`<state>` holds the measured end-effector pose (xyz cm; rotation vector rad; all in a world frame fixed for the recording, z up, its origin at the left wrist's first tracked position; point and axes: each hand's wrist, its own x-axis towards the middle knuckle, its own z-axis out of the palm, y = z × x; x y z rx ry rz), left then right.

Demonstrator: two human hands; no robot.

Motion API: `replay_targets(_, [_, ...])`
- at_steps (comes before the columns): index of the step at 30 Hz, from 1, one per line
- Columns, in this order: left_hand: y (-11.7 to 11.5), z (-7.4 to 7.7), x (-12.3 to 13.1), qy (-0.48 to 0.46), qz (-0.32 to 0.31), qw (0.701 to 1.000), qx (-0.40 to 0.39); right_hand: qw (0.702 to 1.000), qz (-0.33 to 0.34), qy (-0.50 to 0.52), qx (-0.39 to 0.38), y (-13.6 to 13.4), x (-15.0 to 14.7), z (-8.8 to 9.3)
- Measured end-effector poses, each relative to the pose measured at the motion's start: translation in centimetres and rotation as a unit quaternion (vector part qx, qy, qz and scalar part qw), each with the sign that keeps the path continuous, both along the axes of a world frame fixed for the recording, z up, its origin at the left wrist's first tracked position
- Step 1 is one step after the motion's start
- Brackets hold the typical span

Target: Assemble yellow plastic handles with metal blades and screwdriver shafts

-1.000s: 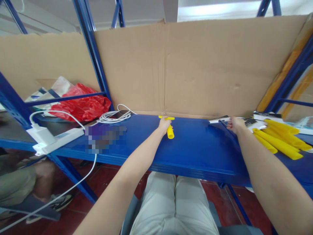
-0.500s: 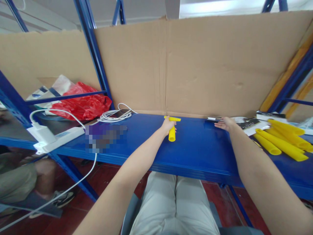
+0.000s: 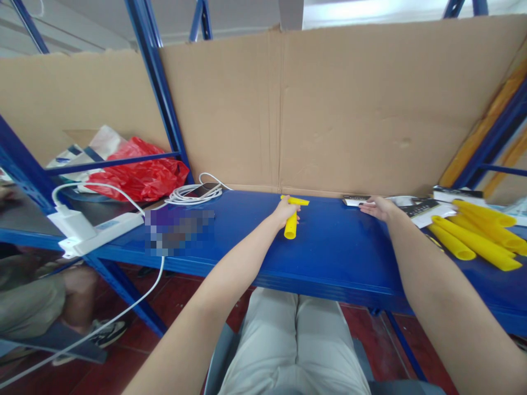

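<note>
My left hand (image 3: 286, 213) is closed around a yellow tube (image 3: 290, 228), whose round open end points toward me. Another yellow piece (image 3: 298, 201) sticks out to the right above the fingers; whether it joins the tube is hidden by the hand. Close to the cardboard, my right hand (image 3: 376, 208) has its fingers pointing left and together, with a small black-and-white card (image 3: 354, 201) at their tips. The thumb's hold on the card is hard to make out. Several more yellow tubes (image 3: 473, 236) lie in a pile right of my right forearm.
Black-and-white packets (image 3: 428, 211) lie between my right hand and the pile. A cardboard sheet (image 3: 349, 109) stands behind the blue shelf (image 3: 329, 258). On the left are a coiled white cable (image 3: 185, 196), a phone (image 3: 206, 189), a power strip (image 3: 107, 233) and a red bag (image 3: 140, 170). Another person's leg (image 3: 78, 291) shows lower left.
The black-and-white card has tilted, so more of its face shows, and it reaches slightly farther left. My left hand and the yellow tube have shifted slightly right.
</note>
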<state>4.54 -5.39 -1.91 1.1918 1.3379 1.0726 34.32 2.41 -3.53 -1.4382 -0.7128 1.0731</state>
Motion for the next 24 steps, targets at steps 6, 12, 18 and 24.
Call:
replay_targets(6, [0.2, -0.2, -0.1, -0.002, -0.006, 1.0, 0.006, 0.999, 0.031, -0.028, 0.01, -0.5, -0.5, 0.2])
replay_targets(12, [-0.3, 0.1, 0.0, 0.004, -0.024, 1.0, -0.005, 0.994, 0.02, -0.101, 0.026, -1.0, -1.3, 0.5])
replay_targets(18, [-0.6, 0.1, 0.2, 0.001, -0.043, 0.999, -0.017, 0.959, 0.031, -0.283, 0.007, -0.3, -1.9, 0.5])
replay_targets(24, [-0.5, 0.3, 0.2, -0.026, -0.051, 0.998, -0.029, 0.897, 0.068, -0.436, 0.024, 0.2, -2.8, 0.1])
